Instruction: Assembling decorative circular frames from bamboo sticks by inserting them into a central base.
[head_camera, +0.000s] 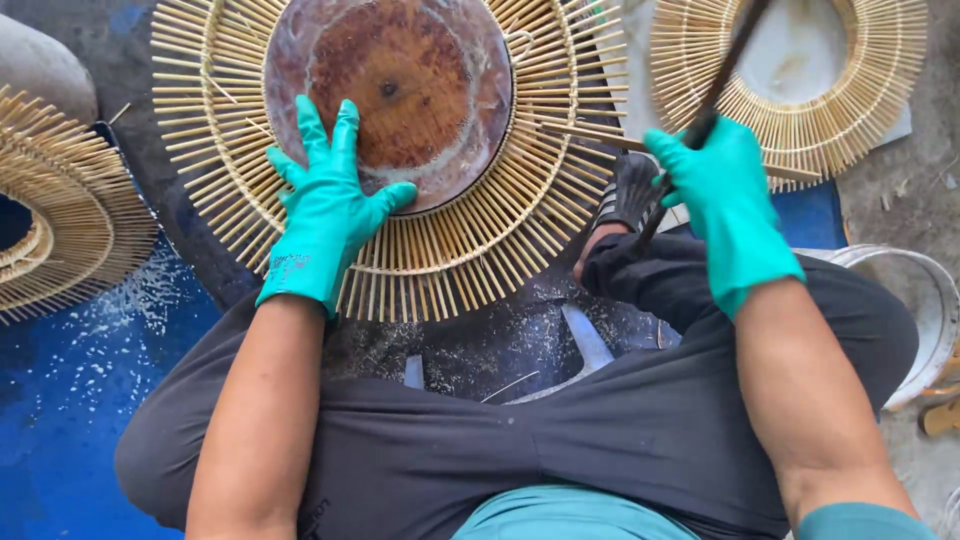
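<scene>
Seen from above, a seated person's lap in dark trousers (560, 430) fills the lower frame, knees spread to both sides. Just beyond it, the left hand (325, 210) in a teal glove lies flat and open, fingers spread, pressing on the round frame of radiating bamboo sticks (450, 255) at upper centre, its fingertips on the rusty metal disc (400, 80) set in the frame's middle. The near rim of the frame overhangs the lap; a narrow strip of dusty ground shows beneath it. The gloved right hand (725, 205), right of centre, is closed around a thin dark rod (725, 70) that slants up to the top edge, beside the frame's right rim. A sandalled foot (628, 195) sits between that hand and the frame. A second stick frame (800, 90) lies at upper right, a third (60, 210) at the left edge, both apart from the work. Blue sheeting (70, 400) with pale shavings covers the lower left.
</scene>
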